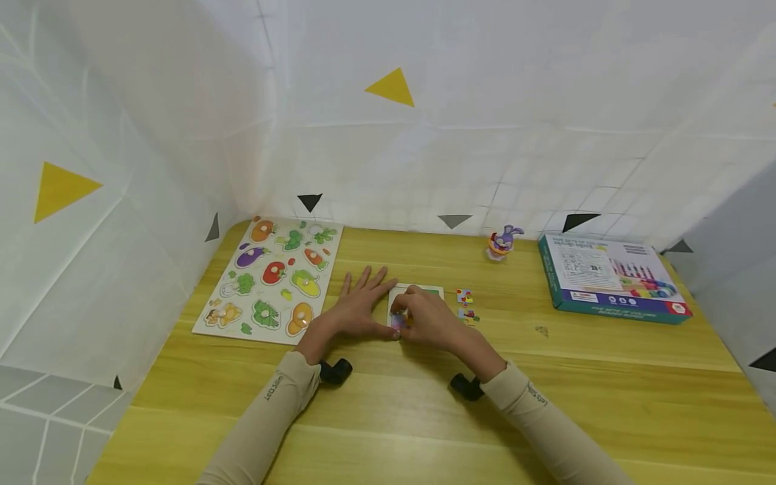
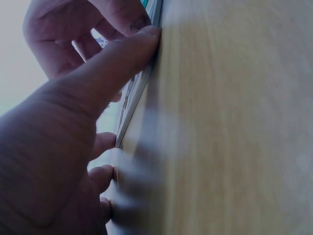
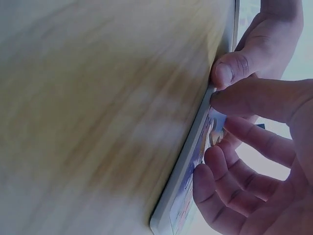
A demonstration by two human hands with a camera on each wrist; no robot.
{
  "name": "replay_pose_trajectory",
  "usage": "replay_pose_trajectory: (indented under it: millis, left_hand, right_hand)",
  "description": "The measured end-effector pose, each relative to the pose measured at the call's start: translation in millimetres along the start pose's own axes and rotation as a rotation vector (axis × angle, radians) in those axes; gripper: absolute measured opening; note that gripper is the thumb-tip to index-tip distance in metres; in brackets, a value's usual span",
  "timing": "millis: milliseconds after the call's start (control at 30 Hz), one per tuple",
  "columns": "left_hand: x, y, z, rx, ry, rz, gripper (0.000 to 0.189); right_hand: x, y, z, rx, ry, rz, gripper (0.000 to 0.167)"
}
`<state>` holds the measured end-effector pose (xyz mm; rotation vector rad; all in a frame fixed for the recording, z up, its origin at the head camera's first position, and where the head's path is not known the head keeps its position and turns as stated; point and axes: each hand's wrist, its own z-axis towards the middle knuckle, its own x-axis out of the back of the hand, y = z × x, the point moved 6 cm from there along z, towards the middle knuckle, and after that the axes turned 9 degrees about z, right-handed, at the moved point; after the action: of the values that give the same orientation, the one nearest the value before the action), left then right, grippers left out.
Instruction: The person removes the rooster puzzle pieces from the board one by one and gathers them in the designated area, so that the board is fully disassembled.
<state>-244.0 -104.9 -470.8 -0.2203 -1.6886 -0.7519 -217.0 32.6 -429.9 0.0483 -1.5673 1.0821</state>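
Note:
A small jigsaw puzzle board (image 1: 433, 289) with a pale rim lies in the middle of the table, partly hidden by both hands. My left hand (image 1: 358, 308) rests at its left side with the fingers spread, and its thumb touches the near edge. Over the board, my right hand (image 1: 429, 322) has its fingers bent. In the right wrist view its thumb and index finger pinch a light blue puzzle piece (image 3: 218, 120) at the board's edge. Just right of the board lie loose puzzle pieces (image 1: 465, 296) with coloured pictures.
A vegetable peg puzzle (image 1: 285, 289) lies at the left, close to my left wrist. Toward the back right stands a purple rabbit figure (image 1: 502, 244). A teal-sided box (image 1: 612, 277) sits at the far right. White patterned sheeting (image 1: 388, 162) lines the table's back.

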Motion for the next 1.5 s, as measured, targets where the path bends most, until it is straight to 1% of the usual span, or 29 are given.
replay_pose_trajectory:
  millis: [333, 500, 767, 833, 1033, 1233, 1500]
  left_hand:
    - [0.8, 1.3, 1.1, -0.005, 0.009, 0.011, 0.109]
    - [0.4, 1.7, 0.8, -0.002, 0.006, 0.003, 0.109]
    - [-4.2, 0.5, 2.5, 0.006, -0.005, 0.031, 0.11]
    - [-4.6, 0.4, 3.0, 0.008, -0.005, 0.035, 0.11]
    - [-4.1, 1.0, 3.2, 0.011, -0.007, 0.027, 0.11]
    - [-2.9, 1.2, 3.4, 0.009, -0.006, 0.031, 0.111]
    - [-1.2, -0.5, 2.0, 0.02, -0.007, 0.017, 0.112]
  right_hand:
    - [2.2, 0.4, -1.0, -0.028, 0.017, 0.009, 0.036]
    - [1.7, 1.6, -2.5, -0.008, 0.031, 0.015, 0.037]
    - [4.9, 0.5, -8.4, 0.01, 0.055, 0.067, 0.037]
    - [6.6, -0.7, -10.2, 0.018, 0.057, 0.065, 0.036]
    - [13.7, -4.1, -18.7, 0.052, 0.073, 0.04, 0.032]
    - [20.1, -2.4, -29.9, 0.051, 0.092, -0.009, 0.029]
    - [28.4, 1.7, -46.5, 0.052, 0.115, -0.013, 0.026]
